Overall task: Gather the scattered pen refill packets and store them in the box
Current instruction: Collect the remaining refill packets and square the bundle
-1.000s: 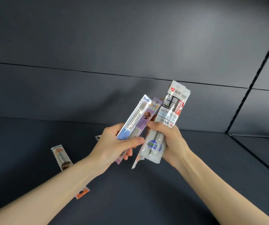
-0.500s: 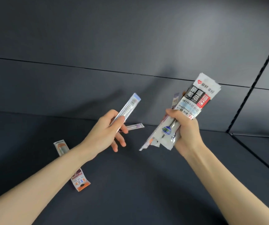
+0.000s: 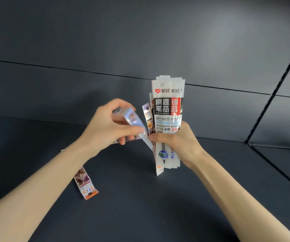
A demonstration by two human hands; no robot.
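Pen refill packet, loose (image 3: 85,185): it lies flat on the dark surface (image 3: 140,210), below and to the left of both grips, partly hidden by our left forearm. We judge it is yet to be gathered.
Arms: both forearms reach forward and converge, so the two grips meet almost thumb to thumb.
Left hand (image 3: 109,124): thumb and curled fingers pinch a blue-edged packet (image 3: 135,123) near its upper end. It is tilted so that its lower end runs down to the right thumb. We judge we are feeding it into the bundle.
Right hand (image 3: 177,144): our fist is clamped round the lower half of the bundle of packets (image 3: 167,109). It stands upright, headers well above the grip and short tails below. We think this lets a new packet slide in alongside.
Purplish strip (image 3: 129,138): it shows just under our left fingers. We cannot tell whether we hold it or it lies beyond.
Box: not in view.
Back panel (image 3: 105,49): plain dark wall behind both grips.
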